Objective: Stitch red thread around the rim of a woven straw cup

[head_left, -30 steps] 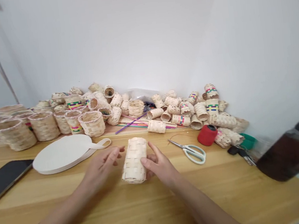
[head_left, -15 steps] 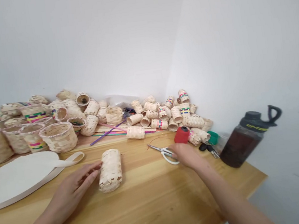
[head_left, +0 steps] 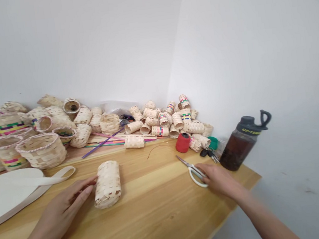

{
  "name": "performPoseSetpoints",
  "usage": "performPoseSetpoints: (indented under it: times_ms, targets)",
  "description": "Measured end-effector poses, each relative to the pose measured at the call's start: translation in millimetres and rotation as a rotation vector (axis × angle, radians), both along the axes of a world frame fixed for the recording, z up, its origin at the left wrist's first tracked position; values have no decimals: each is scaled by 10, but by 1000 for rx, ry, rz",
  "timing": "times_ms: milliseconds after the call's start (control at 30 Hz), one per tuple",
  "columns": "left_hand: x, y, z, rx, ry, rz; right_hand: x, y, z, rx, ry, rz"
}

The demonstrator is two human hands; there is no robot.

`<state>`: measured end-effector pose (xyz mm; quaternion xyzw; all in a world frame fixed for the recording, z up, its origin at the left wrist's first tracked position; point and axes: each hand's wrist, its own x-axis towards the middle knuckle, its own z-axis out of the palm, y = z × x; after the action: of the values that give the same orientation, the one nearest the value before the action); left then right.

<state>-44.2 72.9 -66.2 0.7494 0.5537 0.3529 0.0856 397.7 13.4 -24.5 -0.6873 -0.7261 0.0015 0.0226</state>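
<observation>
A small cylindrical woven basket [head_left: 107,184] of pale strips lies on its side near the middle of the wooden table. My left hand [head_left: 66,202] rests at its left, fingers stretched out and fingertips touching its side, not wrapped round it. Over on the right, my right hand [head_left: 217,176] grips a pair of scissors [head_left: 193,169] by the white handles. Their slightly parted blades point away and to the left. Beyond them stands a red thread spool [head_left: 182,143], and a thin loose thread [head_left: 154,148] curls on the table.
Several woven baskets [head_left: 41,151] crowd the back left, and more small ones [head_left: 160,123] are heaped behind. A roll of white ribbon [head_left: 14,191] lies at left. Keys [head_left: 212,155], a green lid [head_left: 213,142] and a dark bottle [head_left: 237,146] stand near the table's right edge.
My right hand has drawn the scissors rightward and nearer to me, away from the red spool and thread. The view has turned right. My left hand stays against the basket.
</observation>
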Motion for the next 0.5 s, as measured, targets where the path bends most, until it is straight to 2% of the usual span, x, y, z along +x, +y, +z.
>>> performPoseSetpoints:
  times_ms: [67,167,267,333,433,500]
  targets:
    - [-10,16,-29,-52,-41,-34,-131,147,14,44,-12,33]
    - [21,-34,-1,-7,-36,-74,-461,296,104,115,2,148]
    - [103,-131,85,98,102,-157,-912,342,235,182,87,363]
    - [129,-165,145,94,173,-161,-1230,346,315,213,176,545]
    - [5,-135,253,79,285,-166,-1633,382,407,206,298,740]
    - [-193,-71,349,71,343,-116,-1818,452,446,183,366,787]
